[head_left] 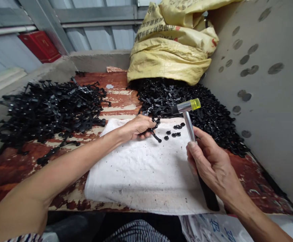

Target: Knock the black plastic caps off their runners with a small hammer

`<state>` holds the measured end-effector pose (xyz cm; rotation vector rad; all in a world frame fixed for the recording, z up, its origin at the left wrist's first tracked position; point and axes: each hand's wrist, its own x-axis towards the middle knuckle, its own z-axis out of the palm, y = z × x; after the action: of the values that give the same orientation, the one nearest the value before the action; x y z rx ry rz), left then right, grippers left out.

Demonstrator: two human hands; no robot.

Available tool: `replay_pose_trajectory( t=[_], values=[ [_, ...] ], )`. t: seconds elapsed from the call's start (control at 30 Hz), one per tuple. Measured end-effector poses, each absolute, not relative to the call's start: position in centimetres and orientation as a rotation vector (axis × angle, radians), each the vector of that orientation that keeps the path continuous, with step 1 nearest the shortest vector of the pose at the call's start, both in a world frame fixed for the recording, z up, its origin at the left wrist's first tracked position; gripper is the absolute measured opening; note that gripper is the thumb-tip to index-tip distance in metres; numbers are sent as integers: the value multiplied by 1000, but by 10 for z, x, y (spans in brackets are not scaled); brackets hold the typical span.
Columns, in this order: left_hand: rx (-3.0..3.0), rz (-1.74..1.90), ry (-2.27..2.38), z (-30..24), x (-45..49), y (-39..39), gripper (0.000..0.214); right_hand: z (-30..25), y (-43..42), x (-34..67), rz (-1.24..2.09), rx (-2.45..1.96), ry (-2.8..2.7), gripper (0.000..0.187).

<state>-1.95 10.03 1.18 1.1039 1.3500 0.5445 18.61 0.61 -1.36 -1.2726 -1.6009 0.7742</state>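
Okay, so here's the setup: the left hand is pinching a thin black plastic runner strip just over the far part of a white cotton towel. The fingers are curled in around it, so that's a proper grip and not just a touch. The right hand is clenched tight around the black grip of a soft-face hammer. It has a silver metal shaft and head plus a clear yellow tip, and it's tilted a little with the head up, near the strip but not touching it as far as I can see.

A little cluster of small round black plastic studs sits on the towel right between the hands, and the towel is speckled with tiny black bits too. It's all on a wooden bench top with flaking red paint. To the left there's a big tangled pile of black plastic runners, and to the right a heap of black plastic parts spills from under a yellow woven sack with printed characters. Further right is a grey wall with round dark marks, and back left a red box sits by grey metal panels. Down front you can see striped clothing and a white printed plastic bag.
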Motion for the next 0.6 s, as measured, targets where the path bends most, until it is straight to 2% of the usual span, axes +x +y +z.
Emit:
replay_pose_trajectory(
  t=[0.17, 0.27, 0.37, 0.4, 0.5, 0.6],
  values=[
    [919, 605, 1374, 15, -23, 74, 19, -29, -12, 186, 1101, -1319, -1342, 39],
    [1143, 523, 1477, 15, -32, 62, 11, -35, -15, 188, 1174, -1284, -1236, 41],
    [1628, 500, 1697, 14, -44, 52, 44, -35, -16, 189, 1191, -1266, -1223, 42],
    [1839, 495, 1712, 13, -47, 50, 48, -35, -16, 189, 1199, -1266, -1220, 43],
    [2475, 331, 1432, 10, -54, 45, 34, -36, -15, 190, 1222, -1256, -1193, 44],
    [2813, 95, 1116, 6, -57, 52, 16, -38, -13, 190, 1247, -1224, -1164, 43]
  ],
)
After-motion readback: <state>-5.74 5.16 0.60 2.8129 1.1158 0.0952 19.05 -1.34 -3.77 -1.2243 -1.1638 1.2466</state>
